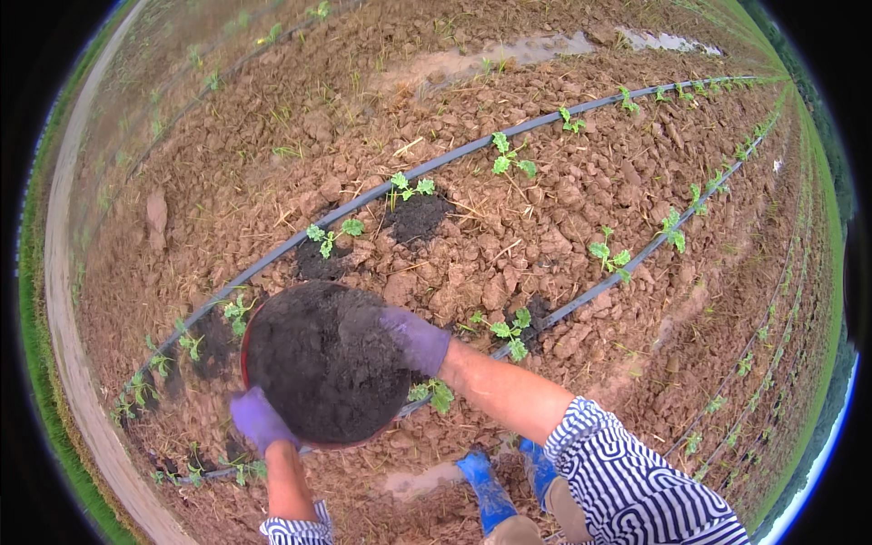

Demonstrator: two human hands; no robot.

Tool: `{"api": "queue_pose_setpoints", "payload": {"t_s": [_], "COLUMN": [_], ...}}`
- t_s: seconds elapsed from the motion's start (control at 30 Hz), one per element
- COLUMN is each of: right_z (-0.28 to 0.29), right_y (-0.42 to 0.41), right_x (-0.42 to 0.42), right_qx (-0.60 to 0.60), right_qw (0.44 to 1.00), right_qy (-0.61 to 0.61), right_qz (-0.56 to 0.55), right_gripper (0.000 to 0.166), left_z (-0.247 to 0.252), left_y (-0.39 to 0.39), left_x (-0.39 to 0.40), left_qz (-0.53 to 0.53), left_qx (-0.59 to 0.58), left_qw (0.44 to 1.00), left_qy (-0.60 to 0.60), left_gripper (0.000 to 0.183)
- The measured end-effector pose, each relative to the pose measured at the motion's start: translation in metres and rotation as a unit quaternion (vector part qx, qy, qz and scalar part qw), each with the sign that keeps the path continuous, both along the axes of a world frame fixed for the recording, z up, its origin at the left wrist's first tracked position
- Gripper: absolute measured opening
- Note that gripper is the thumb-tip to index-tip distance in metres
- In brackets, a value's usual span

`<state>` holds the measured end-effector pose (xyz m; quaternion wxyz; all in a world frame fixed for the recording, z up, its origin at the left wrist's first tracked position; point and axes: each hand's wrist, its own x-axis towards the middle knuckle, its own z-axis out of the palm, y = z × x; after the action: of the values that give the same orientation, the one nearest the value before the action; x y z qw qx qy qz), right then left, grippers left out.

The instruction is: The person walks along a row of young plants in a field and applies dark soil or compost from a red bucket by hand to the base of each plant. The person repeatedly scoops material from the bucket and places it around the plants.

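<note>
A round red-rimmed basin (245, 344), heaped with dark, loose soil-like material (327, 368), is held in front of me. At its lower left rim is my left hand (262, 419) in a purple glove, gripping the edge. My right hand (415, 338), gloved the same way and slightly blurred, reaches over the right side of the basin onto the dark material; its fingertips are hard to make out. Just beyond the basin, dark material lies around a seedling (327, 238) and beside another seedling (412, 186). A further seedling (511, 332) grows right of my right hand, with dark material next to it.
Black drip lines (470, 146) (606, 283) run along the rows of seedlings over cloddy brown earth (470, 238). My blue boots (489, 487) stand at the bottom, near a wet patch (422, 480). A puddle (545, 48) lies far off; a pale path (65, 204) curves along the left.
</note>
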<state>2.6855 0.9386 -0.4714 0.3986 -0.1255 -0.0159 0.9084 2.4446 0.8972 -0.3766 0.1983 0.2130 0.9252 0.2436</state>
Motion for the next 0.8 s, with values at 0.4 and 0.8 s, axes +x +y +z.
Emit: {"api": "queue_pose_setpoints", "payload": {"t_s": [0.4,0.8], "right_z": [-0.177,0.065], "right_y": [0.202,0.048], "right_x": [0.224,0.004], "right_qx": [-0.115,0.489], "right_qw": [0.895,0.69], "right_qy": [-0.349,-0.509], "right_qz": [-0.253,0.161], "right_gripper": [0.029,0.077], "left_z": [-0.026,-0.01], "left_y": [-0.01,-0.003], "left_x": [-0.027,-0.01], "left_qz": [-0.062,-0.059], "left_qx": [0.057,0.017], "left_qw": [0.996,0.997], "left_qy": [0.001,0.042], "left_gripper": [0.015,0.016]}}
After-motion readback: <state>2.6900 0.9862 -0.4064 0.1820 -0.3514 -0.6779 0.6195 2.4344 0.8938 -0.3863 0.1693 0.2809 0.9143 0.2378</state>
